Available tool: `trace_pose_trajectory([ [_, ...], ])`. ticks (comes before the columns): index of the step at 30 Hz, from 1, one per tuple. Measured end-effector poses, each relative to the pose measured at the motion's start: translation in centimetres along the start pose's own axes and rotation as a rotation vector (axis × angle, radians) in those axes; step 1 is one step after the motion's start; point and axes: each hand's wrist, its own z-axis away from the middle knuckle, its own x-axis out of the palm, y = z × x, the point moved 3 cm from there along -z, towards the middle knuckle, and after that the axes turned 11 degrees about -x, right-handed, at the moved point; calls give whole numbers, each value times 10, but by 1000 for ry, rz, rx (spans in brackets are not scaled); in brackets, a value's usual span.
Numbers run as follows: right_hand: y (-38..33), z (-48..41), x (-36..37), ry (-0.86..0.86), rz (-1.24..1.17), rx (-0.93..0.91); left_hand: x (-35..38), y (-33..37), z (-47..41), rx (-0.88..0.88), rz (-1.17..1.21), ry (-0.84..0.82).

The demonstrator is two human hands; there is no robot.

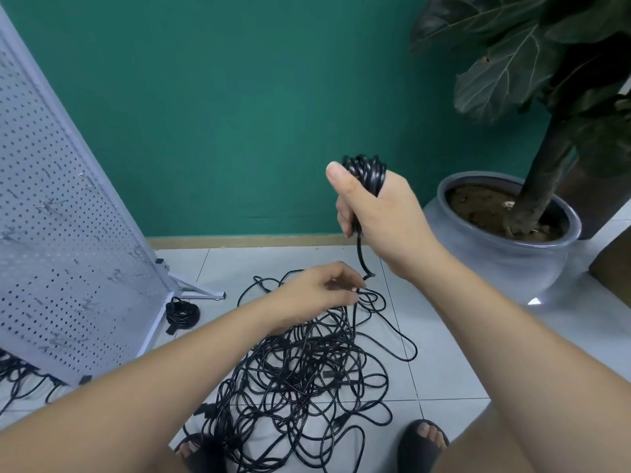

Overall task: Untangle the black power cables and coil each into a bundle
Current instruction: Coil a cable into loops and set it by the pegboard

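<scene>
While our right hand (372,209) is up in front of the green wall, its fingers are wrapped tight round a coil (364,170) of black power cable, thumb sticking up. Our left hand (317,291) reaches out lower, fingertips (a bit blurry) pinching the loose strand (360,254) hanging from that coil. The tangled pile (300,377) sits on the white tiles by our feet. One finished bundle (182,314) lies far left, next to the pegboard stand (68,233).
</scene>
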Motion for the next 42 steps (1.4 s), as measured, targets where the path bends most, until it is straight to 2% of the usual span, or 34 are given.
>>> trace_pose_trajectory([
  [2,0,0,3,-16,-4,6,11,6,3,4,108,-22],
  [3,-1,0,3,-21,-8,6,15,9,4,11,156,19],
  [6,-2,0,4,-10,-34,9,13,13,3,12,115,289],
  [7,-3,0,4,-8,-43,7,11,14,2,18,89,329],
  [10,-5,0,8,-27,-34,-8,10,16,2,-2,98,294],
  [13,-5,-2,7,-32,7,-44,20,18,8,-35,285,179],
  [15,-1,-5,4,-25,66,-58,23,18,10,-44,293,145],
  [18,16,-10,-5,0,244,-69,18,18,12,-37,109,192],
  [20,34,-15,-10,-31,373,-72,12,25,17,-26,-142,272],
  [22,52,-17,-10,-141,498,-35,5,35,25,37,-356,354],
  [26,79,-7,-2,-414,693,153,-21,52,40,206,-431,463],
  [29,78,10,13,-514,497,331,-42,57,50,224,-268,482],
  [35,55,32,48,-538,-207,582,-73,62,57,279,59,436],
  [39,29,36,57,-643,-462,610,-77,68,59,297,141,452],
  [42,10,36,57,-665,-499,527,-72,74,56,163,255,496],
])
